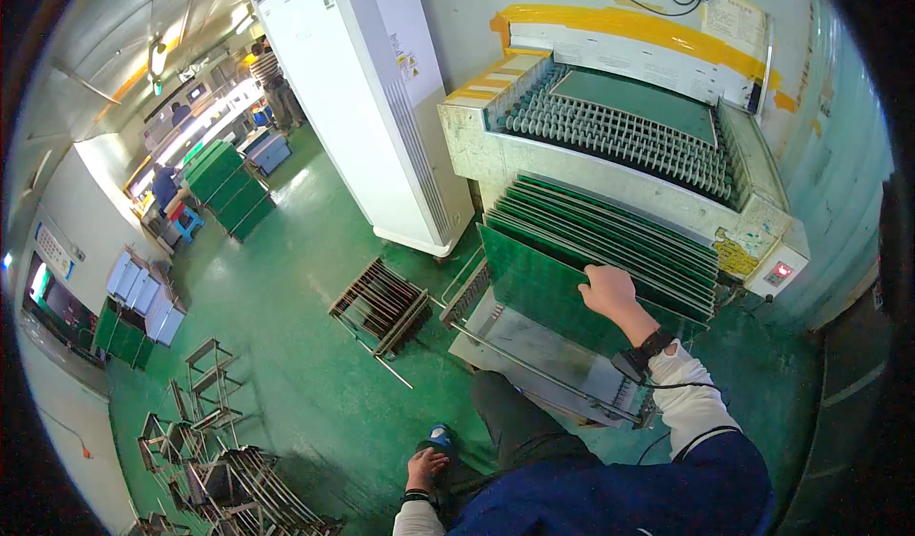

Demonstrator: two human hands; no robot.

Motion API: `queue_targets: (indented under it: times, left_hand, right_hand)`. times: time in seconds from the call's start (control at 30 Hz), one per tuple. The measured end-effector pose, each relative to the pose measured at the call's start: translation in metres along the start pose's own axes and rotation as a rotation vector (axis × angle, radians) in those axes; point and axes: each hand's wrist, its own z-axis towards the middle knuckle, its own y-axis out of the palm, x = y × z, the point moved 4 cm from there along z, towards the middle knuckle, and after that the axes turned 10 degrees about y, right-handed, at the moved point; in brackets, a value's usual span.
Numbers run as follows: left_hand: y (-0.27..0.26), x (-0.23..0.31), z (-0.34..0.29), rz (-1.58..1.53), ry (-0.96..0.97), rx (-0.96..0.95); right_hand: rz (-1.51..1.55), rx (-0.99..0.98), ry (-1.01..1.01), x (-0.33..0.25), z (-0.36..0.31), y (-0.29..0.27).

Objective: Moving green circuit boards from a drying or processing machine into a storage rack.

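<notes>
My right hand (pixel 610 291), with a black band at the wrist, is closed on the top edge of the nearest green panel (pixel 534 274). That panel leans in a metal rack, in front of a row of several upright green panels (pixel 610 236). Its lower part reaches down to the rack's grey base (pixel 515 345). My left hand (pixel 426 466) hangs low beside my leg, apart from the rack, with nothing seen in it and its fingers loosely bent. Behind the rack, another green panel (pixel 634 101) lies flat on the roller conveyor (pixel 620 145) of a machine.
A small metal slotted rack (pixel 379 303) stands on the floor left of the panel rack. Several empty racks (pixel 219 479) crowd the lower left. A tall white cabinet unit (pixel 357 98) stands beside the machine. Stacked green panels (pixel 227 188) and other people are farther off.
</notes>
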Motion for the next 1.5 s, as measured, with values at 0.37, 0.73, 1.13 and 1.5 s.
queue_targets:
  times: [0.37, 0.73, 1.13, 1.5]
  left_hand:
    - [-0.003, -0.004, 0.005, -0.037, -0.005, 0.001]
    - [-0.003, -0.004, 0.004, -0.012, -0.034, 0.037]
    - [0.001, -0.003, 0.003, -0.029, -0.044, 0.049]
    - [-0.006, -0.011, 0.009, -0.023, -0.035, 0.040]
  right_hand:
    - [-0.003, 0.005, -0.005, 0.001, 0.001, 0.002]
    - [-0.019, -0.006, -0.008, -0.001, 0.000, -0.001]
    - [-0.021, -0.022, 0.018, 0.001, 0.000, -0.001]
    - [-0.029, -0.020, -0.011, -0.003, -0.002, -0.004]
